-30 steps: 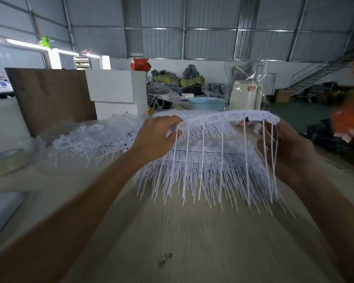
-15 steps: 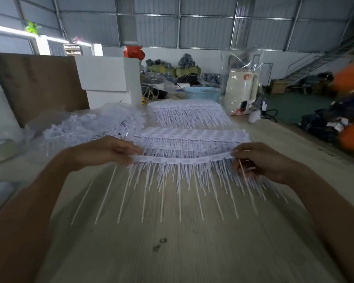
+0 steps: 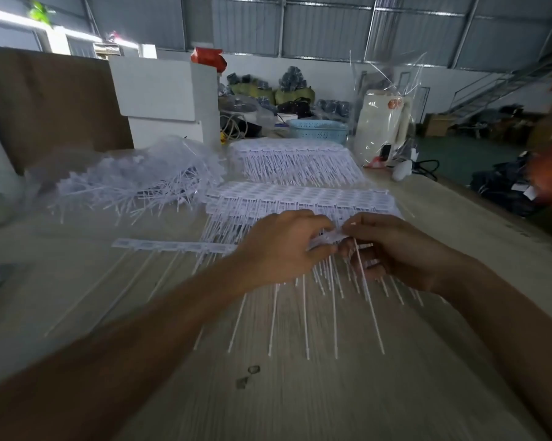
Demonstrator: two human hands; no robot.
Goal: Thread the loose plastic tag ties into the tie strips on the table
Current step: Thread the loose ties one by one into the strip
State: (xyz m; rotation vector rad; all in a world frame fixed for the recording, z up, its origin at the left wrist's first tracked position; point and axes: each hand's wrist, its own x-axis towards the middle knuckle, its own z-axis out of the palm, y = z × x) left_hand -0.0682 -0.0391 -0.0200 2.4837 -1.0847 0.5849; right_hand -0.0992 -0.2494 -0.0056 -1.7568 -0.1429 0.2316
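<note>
A white tie strip [image 3: 176, 245] lies flat across the wooden table [image 3: 300, 393], its thin tails pointing toward me. My left hand [image 3: 281, 249] pinches the strip near its right end. My right hand [image 3: 392, 249] meets it there, fingers curled, pinching a loose white tie [image 3: 368, 300] whose tail runs down toward me. Stacked filled strips [image 3: 300, 198] lie just behind both hands. A heap of loose ties [image 3: 134, 183] in clear plastic sits at the left.
A second stack of filled strips [image 3: 293, 160] lies farther back. White boxes [image 3: 166, 100], a brown board [image 3: 45, 100], a blue basket [image 3: 316, 130] and a bagged white appliance [image 3: 383, 122] stand at the table's far end. The table's right edge drops to the floor.
The strip came down from mid-air onto the table. My left hand slid right along it to meet my right hand, which holds a single tie at the strip.
</note>
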